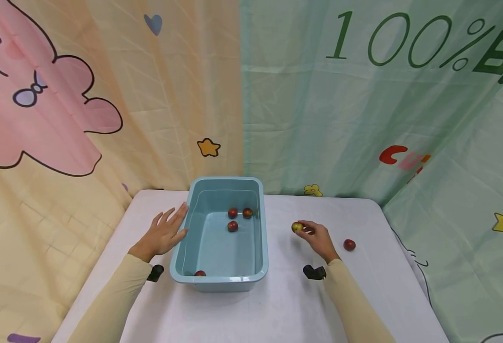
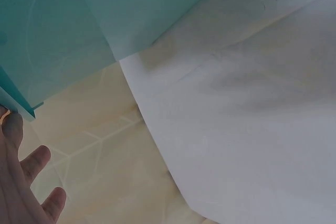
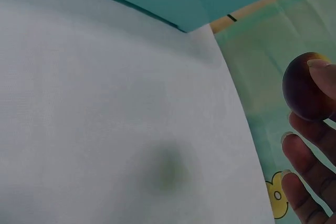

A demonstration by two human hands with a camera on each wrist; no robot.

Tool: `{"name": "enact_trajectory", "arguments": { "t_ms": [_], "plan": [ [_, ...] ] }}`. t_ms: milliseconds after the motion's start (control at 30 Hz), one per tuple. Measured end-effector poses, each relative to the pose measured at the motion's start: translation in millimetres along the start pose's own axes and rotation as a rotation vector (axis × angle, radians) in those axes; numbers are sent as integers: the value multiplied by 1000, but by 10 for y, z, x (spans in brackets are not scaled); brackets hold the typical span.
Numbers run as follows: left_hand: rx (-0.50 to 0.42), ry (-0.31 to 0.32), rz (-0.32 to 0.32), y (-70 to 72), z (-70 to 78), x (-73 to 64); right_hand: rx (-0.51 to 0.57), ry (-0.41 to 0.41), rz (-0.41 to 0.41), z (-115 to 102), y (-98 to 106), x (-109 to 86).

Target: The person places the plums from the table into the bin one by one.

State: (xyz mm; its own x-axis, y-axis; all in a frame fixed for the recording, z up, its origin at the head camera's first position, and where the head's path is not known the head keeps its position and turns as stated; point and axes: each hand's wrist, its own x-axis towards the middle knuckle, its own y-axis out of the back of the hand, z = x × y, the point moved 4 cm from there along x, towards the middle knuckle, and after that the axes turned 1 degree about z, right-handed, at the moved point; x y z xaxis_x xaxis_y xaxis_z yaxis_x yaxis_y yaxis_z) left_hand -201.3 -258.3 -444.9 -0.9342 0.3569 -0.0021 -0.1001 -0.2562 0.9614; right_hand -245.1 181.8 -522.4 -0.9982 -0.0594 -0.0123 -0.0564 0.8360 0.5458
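Observation:
A light blue plastic basin (image 1: 217, 180) stands on the white-covered table, with several small red fruits (image 1: 232, 226) that look like plums in it. Spread along the basin's left rim, my left hand (image 1: 161, 234) touches it with fairly straight fingers. In the left wrist view part of that hand (image 2: 18, 166) shows at the basin's edge. To the right of the basin, my right hand (image 1: 317, 239) pinches a yellow-green and red plum (image 1: 296, 227) between thumb and fingers, above the table. The right wrist view shows this plum's dark red side (image 3: 304, 87).
One more red plum (image 1: 349, 245) lies on the table (image 1: 286, 305), to the right of my right hand. Printed curtains (image 1: 303, 119) hang behind the table and along its sides. A black wrist-camera piece (image 1: 314, 272) sticks out below the right hand.

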Motion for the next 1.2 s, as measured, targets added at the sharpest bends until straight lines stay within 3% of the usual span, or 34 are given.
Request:
{"name": "enact_trajectory", "arguments": {
  "t_ms": [400,1200],
  "plan": [
    [-4,10,-7,0,-5,-19,0,100,0,-419,43,74],
    [-17,-7,17,10,9,-13,16,241,-54,-898,-72,292]
  ]
}}
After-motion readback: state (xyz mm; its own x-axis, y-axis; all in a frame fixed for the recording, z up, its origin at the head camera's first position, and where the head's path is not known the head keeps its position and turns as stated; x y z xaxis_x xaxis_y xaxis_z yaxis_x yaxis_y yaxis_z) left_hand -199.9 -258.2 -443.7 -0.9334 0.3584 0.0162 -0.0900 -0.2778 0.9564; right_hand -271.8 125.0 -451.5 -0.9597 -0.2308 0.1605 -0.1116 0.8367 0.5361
